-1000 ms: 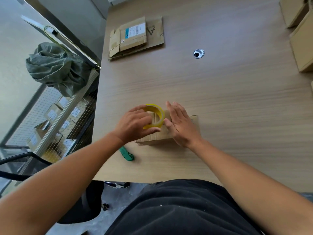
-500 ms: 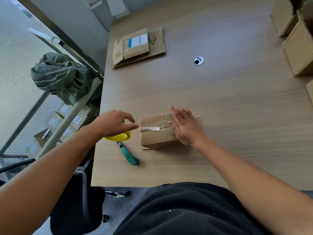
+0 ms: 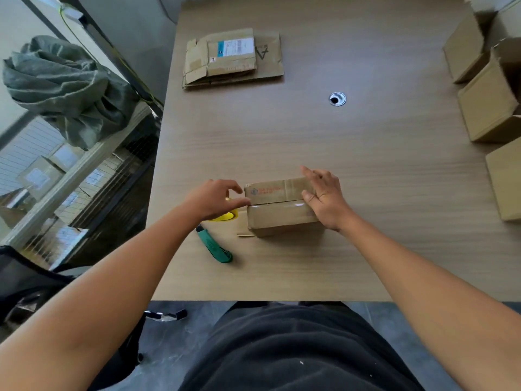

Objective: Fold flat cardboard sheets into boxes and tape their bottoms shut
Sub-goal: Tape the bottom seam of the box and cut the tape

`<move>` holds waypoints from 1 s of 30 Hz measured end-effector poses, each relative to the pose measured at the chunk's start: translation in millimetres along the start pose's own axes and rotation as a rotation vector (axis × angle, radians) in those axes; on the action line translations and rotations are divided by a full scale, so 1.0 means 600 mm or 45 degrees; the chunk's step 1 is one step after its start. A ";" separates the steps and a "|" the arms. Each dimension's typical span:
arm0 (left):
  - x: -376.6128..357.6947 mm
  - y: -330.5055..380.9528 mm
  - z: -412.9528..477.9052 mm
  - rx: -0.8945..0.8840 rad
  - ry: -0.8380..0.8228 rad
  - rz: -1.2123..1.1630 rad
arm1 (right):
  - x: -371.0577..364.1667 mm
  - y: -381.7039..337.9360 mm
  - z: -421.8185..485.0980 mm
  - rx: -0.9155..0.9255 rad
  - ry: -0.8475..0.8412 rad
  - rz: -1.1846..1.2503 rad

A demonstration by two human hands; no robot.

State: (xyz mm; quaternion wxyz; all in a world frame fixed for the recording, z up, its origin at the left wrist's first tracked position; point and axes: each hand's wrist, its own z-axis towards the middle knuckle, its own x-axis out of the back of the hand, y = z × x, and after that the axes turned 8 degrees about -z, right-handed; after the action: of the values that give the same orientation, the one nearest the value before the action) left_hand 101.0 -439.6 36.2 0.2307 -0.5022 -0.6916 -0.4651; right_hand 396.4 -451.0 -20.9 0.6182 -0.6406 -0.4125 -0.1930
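A small brown cardboard box [image 3: 277, 218] lies on the wooden table [image 3: 366, 179] in front of me. A strip of clear tape [image 3: 282, 205] runs along its top seam. My right hand [image 3: 324, 198] rests on the box's right end with fingers straight, pressing it down. My left hand [image 3: 210, 198] is at the box's left end. Its thumb tip touches the seam there, and its fingers curl over the yellow tape roll [image 3: 225, 217], which is mostly hidden under the hand.
A green utility knife [image 3: 215, 245] lies just left of the box near the front edge. Flat cardboard sheets [image 3: 234, 59] are stacked at the back left. Several folded boxes [image 3: 487, 103] stand along the right edge. A cable hole [image 3: 337, 99] is mid-table.
My left hand pulled the roll off the box to the left, drawing tape across the seam, then came back to the box's left end. My right hand stayed flat on the box.
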 end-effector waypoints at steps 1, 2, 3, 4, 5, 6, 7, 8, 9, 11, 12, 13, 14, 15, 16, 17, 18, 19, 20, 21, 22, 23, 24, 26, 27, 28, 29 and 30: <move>-0.003 -0.004 0.000 -0.015 -0.027 -0.045 | 0.002 0.000 -0.003 -0.085 -0.001 0.142; -0.007 -0.008 0.000 -0.035 -0.056 -0.084 | 0.002 -0.001 -0.007 -0.184 -0.037 0.316; -0.012 -0.012 0.000 -0.058 -0.089 -0.108 | 0.001 0.000 -0.013 -0.266 -0.094 0.493; -0.018 -0.015 0.000 -0.089 -0.110 -0.127 | -0.001 0.002 -0.017 -0.322 -0.125 0.662; -0.023 -0.020 0.001 -0.122 -0.122 -0.154 | -0.003 0.005 -0.017 -0.381 -0.127 0.820; -0.027 -0.025 0.003 -0.158 -0.122 -0.197 | -0.004 0.006 -0.014 -0.456 -0.120 0.968; -0.030 -0.031 0.007 -0.182 -0.127 -0.256 | -0.003 0.004 -0.008 -0.517 -0.127 1.076; -0.033 -0.039 0.013 -0.199 -0.148 -0.312 | -0.001 0.004 -0.001 -0.543 -0.140 1.116; -0.034 -0.045 0.019 -0.214 -0.190 -0.348 | 0.002 0.001 0.004 -0.528 -0.166 1.083; -0.033 -0.054 0.034 -0.241 -0.275 -0.383 | 0.000 0.004 0.010 -0.451 -0.204 0.883; -0.030 -0.056 0.042 -0.259 -0.304 -0.392 | -0.001 0.005 0.012 -0.413 -0.186 0.760; -0.026 -0.054 0.046 -0.276 -0.326 -0.393 | -0.001 0.005 0.012 -0.386 -0.131 0.605; -0.024 -0.054 0.051 -0.291 -0.334 -0.389 | 0.001 0.002 0.008 -0.354 -0.014 0.370; -0.021 -0.053 0.055 -0.307 -0.338 -0.378 | 0.002 -0.003 -0.001 -0.284 0.162 0.090; -0.020 -0.053 0.059 -0.323 -0.346 -0.363 | 0.002 -0.013 -0.015 -0.151 0.359 -0.159; -0.019 -0.052 0.062 -0.333 -0.354 -0.339 | -0.003 -0.033 -0.034 0.019 0.533 -0.318; -0.019 -0.053 0.065 -0.341 -0.355 -0.320 | -0.015 -0.059 -0.056 0.184 0.638 -0.362; -0.019 -0.053 0.068 -0.345 -0.350 -0.312 | -0.037 -0.091 -0.078 0.342 0.655 -0.334; -0.020 -0.053 0.071 -0.353 -0.342 -0.310 | -0.067 -0.125 -0.102 0.480 0.591 -0.289; -0.019 -0.052 0.073 -0.367 -0.335 -0.305 | -0.106 -0.153 -0.123 0.579 0.477 -0.255; -0.018 -0.051 0.074 -0.385 -0.330 -0.296 | -0.150 -0.177 -0.140 0.617 0.342 -0.229; -0.017 -0.049 0.074 -0.407 -0.328 -0.282 | -0.194 -0.192 -0.150 0.593 0.216 -0.201; -0.016 -0.048 0.075 -0.430 -0.327 -0.270 | -0.236 -0.202 -0.152 0.510 0.120 -0.183; -0.013 -0.047 0.076 -0.453 -0.328 -0.234 | -0.305 -0.215 -0.127 0.299 0.023 -0.195; -0.011 -0.047 0.077 -0.460 -0.322 -0.210 | -0.331 -0.222 -0.105 0.214 0.006 -0.230; -0.010 -0.048 0.078 -0.467 -0.314 -0.193 | -0.352 -0.230 -0.081 0.152 -0.015 -0.280; -0.010 -0.049 0.077 -0.473 -0.306 -0.181 | -0.370 -0.237 -0.060 0.105 -0.045 -0.336; -0.010 -0.050 0.076 -0.478 -0.297 -0.176 | -0.385 -0.242 -0.044 0.082 -0.068 -0.397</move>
State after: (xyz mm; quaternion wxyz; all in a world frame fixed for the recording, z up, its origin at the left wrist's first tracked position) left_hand 82.6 -404.2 -1.9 0.0191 -0.5382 -0.6476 -0.5390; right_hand 156.6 -558.0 -99.6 0.5898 -0.5537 -0.5291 -0.2562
